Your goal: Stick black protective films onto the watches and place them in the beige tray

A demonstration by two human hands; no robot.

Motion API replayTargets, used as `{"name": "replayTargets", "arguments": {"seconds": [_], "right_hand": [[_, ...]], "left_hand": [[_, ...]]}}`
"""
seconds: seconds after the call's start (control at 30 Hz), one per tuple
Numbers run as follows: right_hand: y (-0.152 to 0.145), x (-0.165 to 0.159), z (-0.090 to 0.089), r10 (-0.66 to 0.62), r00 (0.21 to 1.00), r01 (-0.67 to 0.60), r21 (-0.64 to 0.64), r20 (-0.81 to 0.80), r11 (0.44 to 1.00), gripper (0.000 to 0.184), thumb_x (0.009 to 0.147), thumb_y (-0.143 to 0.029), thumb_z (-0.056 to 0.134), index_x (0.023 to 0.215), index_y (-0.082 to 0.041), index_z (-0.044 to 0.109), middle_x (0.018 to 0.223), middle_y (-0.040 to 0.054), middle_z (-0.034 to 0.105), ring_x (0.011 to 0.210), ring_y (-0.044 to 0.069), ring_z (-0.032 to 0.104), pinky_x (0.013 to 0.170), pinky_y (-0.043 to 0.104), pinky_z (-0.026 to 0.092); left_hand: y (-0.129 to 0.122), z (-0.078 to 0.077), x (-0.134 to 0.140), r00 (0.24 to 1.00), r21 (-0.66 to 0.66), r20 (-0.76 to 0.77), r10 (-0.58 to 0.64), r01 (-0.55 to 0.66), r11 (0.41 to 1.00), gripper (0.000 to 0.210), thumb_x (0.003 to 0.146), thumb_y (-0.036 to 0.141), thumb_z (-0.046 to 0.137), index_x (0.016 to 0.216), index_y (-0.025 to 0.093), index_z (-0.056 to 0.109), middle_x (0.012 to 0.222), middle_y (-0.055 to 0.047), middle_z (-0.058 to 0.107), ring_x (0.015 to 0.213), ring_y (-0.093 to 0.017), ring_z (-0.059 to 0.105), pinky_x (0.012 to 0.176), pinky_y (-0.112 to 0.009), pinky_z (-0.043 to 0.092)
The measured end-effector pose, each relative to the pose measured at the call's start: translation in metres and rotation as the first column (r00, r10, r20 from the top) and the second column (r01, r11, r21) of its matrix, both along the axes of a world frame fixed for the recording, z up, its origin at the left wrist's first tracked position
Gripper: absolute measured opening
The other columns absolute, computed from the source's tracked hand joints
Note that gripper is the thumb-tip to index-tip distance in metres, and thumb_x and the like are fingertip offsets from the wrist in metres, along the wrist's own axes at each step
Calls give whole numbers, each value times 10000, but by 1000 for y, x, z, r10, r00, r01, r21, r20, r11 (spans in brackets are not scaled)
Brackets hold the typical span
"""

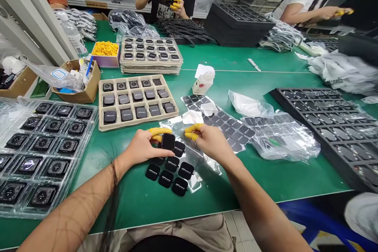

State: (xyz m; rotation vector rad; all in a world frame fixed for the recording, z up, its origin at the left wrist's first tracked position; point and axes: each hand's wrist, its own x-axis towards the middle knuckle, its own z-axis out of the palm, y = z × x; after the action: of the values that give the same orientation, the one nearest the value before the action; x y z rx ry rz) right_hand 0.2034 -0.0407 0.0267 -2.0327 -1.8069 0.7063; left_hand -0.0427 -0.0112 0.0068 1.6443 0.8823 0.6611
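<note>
My left hand (pixel 147 145), with yellow finger cots on, grips a black square smartwatch body (pixel 168 141) between thumb and fingers, its dark face turned up. To its right, my right hand (pixel 211 141), also in yellow cots, has its fingertips pinched together above a clear plastic film (pixel 196 163); what they hold, if anything, I cannot make out. Several black square stickers (pixel 166 178) with a white "HiFuture" print lie below the watch body, partly covered by it and my left hand. Beyond my right hand are sheets of dark square stickers (pixel 228 126).
A beige tray (pixel 136 121) holds square watch bodies, one slot empty. Clear trays (pixel 59 173) of watches stand left, a black tray (pixel 313 126) right. Behind are a small carton (pixel 96 78), a box of yellow cots (pixel 105 49) and a white box (pixel 203 80). Co-workers sit opposite.
</note>
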Motion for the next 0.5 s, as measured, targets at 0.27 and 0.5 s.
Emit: {"name": "replayTargets", "arguments": {"seconds": [0.27, 0.5], "right_hand": [[-15, 4, -6, -8, 999, -4, 286, 41, 958, 321, 828, -151, 590, 1116, -252, 688, 994, 69, 736, 699, 186, 669, 711, 359, 552], [0, 12, -22, 34, 998, -22, 240, -46, 971, 474, 863, -302, 637, 1330, -239, 592, 754, 22, 653, 580, 180, 580, 600, 351, 513]], "left_hand": [[-1, 2, 1, 998, 77, -69, 3, 2, 997, 587, 645, 465, 894, 1158, 212, 762, 727, 26, 736, 696, -147, 649, 642, -220, 523], [0, 1, 0, 995, 122, -103, 8, 4, 993, 592, 644, 509, 883, 1150, 224, 767, 696, 28, 719, 662, -155, 644, 605, -231, 511]]}}
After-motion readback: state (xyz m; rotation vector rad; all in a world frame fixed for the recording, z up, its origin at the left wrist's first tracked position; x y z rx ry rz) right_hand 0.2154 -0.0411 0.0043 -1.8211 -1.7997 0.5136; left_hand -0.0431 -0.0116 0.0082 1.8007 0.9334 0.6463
